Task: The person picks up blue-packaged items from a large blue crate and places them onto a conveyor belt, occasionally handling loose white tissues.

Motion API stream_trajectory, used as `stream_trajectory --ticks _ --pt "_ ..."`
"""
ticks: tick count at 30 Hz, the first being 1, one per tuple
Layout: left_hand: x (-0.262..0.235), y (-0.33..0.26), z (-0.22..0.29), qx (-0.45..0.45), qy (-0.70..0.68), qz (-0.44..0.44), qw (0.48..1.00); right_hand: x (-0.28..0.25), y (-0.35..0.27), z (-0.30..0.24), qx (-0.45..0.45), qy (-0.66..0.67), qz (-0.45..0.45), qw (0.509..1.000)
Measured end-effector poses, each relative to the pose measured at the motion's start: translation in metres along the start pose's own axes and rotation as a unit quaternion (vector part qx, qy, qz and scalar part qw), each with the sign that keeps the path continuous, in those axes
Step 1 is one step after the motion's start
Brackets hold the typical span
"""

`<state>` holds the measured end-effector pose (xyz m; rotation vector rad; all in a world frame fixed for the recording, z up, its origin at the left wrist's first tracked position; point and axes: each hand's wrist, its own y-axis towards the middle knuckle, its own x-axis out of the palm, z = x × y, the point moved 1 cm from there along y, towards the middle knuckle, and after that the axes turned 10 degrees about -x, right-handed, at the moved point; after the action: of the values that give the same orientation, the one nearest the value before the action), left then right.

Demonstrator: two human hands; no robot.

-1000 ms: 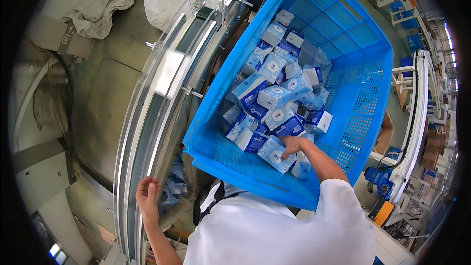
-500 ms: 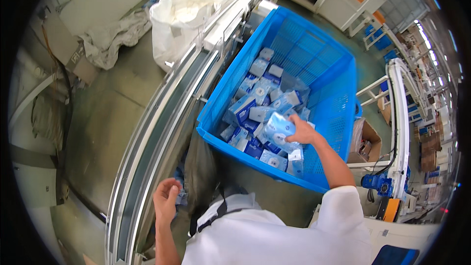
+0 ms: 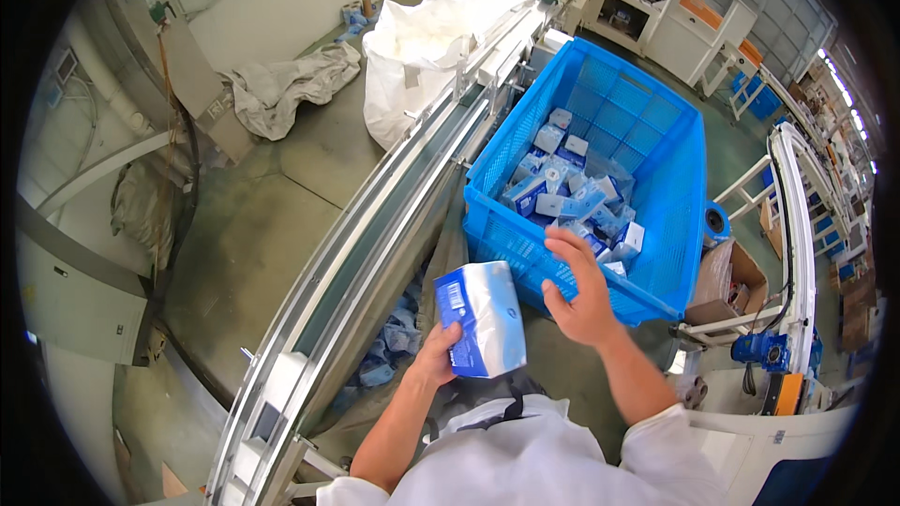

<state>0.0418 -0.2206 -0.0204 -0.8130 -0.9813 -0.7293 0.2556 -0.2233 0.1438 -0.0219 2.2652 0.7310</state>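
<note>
My left hand [image 3: 434, 354] grips a blue and white plastic-wrapped tissue pack [image 3: 487, 319] by its lower left side, in front of my body. Fingers apart and holding nothing, my right hand [image 3: 587, 302] hovers to the right of the pack, over the near rim of a big blue plastic crate [image 3: 667, 197]. Inside that crate lies a jumbled heap of similar tissue packs [image 3: 555, 204], mostly toward its left side.
A narrow conveyor [image 3: 389, 220] with metal rails runs along the crate's left; several white packs [image 3: 284, 380] sit on its near end. Beyond it stands a white bulk sack [image 3: 403, 70]. An open cardboard box [image 3: 741, 272] and a white frame [image 3: 792, 225] are at the right.
The tissue pack my right hand held over the crate appears now in my left hand. My right hand has come back and opened. The view has shifted, and packs now show on the conveyor.
</note>
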Motion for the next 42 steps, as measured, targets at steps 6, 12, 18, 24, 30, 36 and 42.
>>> stream_trajectory --ticks 6,12,18,24,30,36,42 --pt "0.023 -0.003 -0.024 0.137 0.092 0.123 0.979 0.023 -0.046 -0.024 0.071 0.129 -0.034 0.988" --pt "0.064 0.030 -0.084 0.181 0.143 0.147 0.962 -0.029 -0.100 0.008 0.042 0.027 0.060 0.997" --pt "0.060 0.048 -0.139 0.144 0.296 0.182 0.926 -0.056 -0.164 0.056 0.061 -0.015 0.024 0.998" --pt "0.124 0.045 -0.145 0.288 0.289 0.259 0.875 -0.097 -0.162 0.018 -0.038 -0.008 0.086 0.996" --pt "0.163 -0.007 -0.133 0.351 0.348 0.218 0.842 0.027 -0.264 0.081 0.378 0.479 -0.240 0.755" --pt "0.154 -0.048 -0.154 0.260 0.391 0.110 0.876 0.000 -0.213 0.043 0.489 0.743 -0.073 0.451" --pt "0.132 -0.097 -0.217 0.048 0.105 0.156 0.981 0.016 -0.250 0.051 0.347 0.499 -0.038 0.793"
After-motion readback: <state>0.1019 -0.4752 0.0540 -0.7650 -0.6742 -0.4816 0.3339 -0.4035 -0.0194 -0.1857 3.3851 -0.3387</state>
